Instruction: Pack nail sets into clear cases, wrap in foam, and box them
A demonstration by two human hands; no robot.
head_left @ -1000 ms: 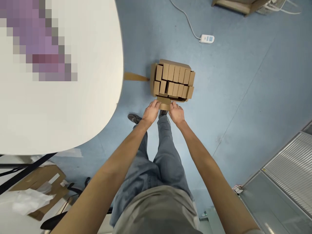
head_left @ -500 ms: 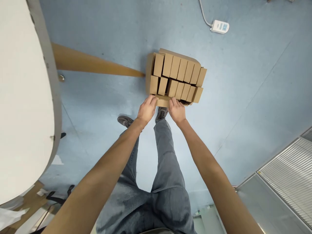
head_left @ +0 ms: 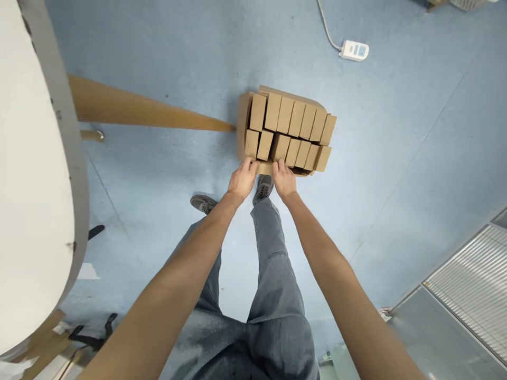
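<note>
On the floor in front of my feet stands an open cardboard box [head_left: 244, 119]. Two rows of small brown cardboard boxes [head_left: 285, 114] stand upright inside it, a few at the right leaning outward. My left hand [head_left: 242, 178] has its fingers closed over a cardboard strip [head_left: 264, 168] on the near side. Close by on the right, my right hand [head_left: 283, 177] grips the same strip. Whether this is the large box's edge or a separate piece, I cannot tell. Both hands' fingertips are partly hidden.
A white round-edged table [head_left: 35, 184] fills the left, its wooden leg [head_left: 150, 108] slanting towards the box. A white power strip [head_left: 354, 50] with a cable lies beyond. My shoes [head_left: 263, 189] are just behind the box. A louvred panel [head_left: 471, 285] stands at lower right.
My hands have come slightly closer together on the near cardboard strip. The view has shifted a little, so the box sits slightly lower in it. The small boxes look unchanged.
</note>
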